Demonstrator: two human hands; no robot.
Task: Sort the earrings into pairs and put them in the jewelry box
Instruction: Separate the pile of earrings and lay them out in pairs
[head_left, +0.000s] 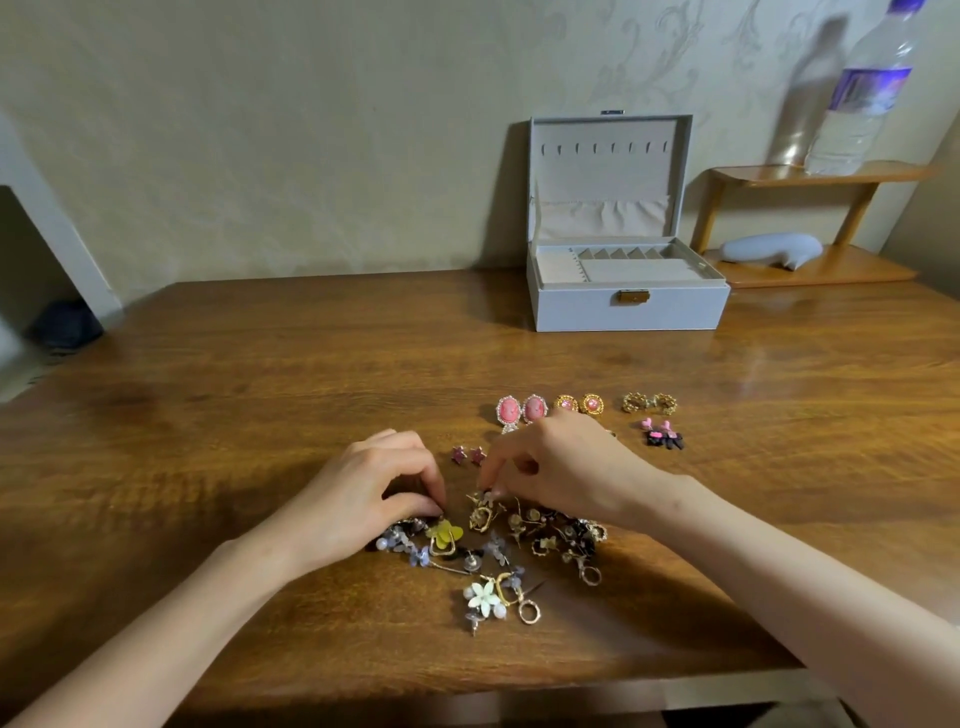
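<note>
On my feed the unsorted pile of earrings (498, 540) lies on the near middle of the table (260, 374), a tangle of gold hoops, flowers and beads. A yellow flower earring (444, 534) sits at its left side and a white flower earring (482, 596) at its near edge.

The left hand (363, 493) is over the pile's left end, fingers curled and thumb drawn up to the fingertips just above the yellow flower. I cannot tell whether anything is pinched between them. The right hand (561, 467) comes in from the right with fingers bent down, tips touching the far edge of the pile by a small gold piece. Whether it grasps that piece I cannot tell either.

Between the two hands, just beyond the pile, two star studs (467, 455) lie side by side. Farther back I see a row of matched pairs: a pink oval pair (522, 410), a round pink pair (579, 404) with gold rims, and a gold wreath pair (649, 402) at the right. Nearer than the wreaths lies a pink and black pair (664, 436).

The jewelry box (623, 306) stands at the far side, right of middle, lid upright. Right of it a wooden shelf (810, 176) carries a water bottle (862, 93) on top and a grey object (769, 249) below.
</note>
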